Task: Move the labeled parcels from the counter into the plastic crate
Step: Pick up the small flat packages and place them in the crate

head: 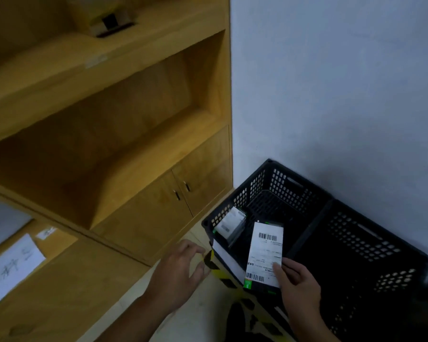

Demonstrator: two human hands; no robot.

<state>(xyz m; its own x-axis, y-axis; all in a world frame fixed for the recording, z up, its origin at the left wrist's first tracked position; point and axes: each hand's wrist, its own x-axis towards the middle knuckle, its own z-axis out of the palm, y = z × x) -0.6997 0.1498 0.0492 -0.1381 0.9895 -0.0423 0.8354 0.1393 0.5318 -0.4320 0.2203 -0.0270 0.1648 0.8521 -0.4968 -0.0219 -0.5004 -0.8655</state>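
Head view: right hand [297,285] holds white barcoded parcel [265,255] over black crate [356,243].

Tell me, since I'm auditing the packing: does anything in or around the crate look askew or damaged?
Only one thing: the small parcel in the left compartment of the crate leans tilted against the side wall instead of lying flat. The right hand holds a labeled parcel above that compartment. No spill or damage shows.

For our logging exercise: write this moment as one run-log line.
right hand: holds labeled parcel over crate | left hand: open, empty | second parcel: already inside
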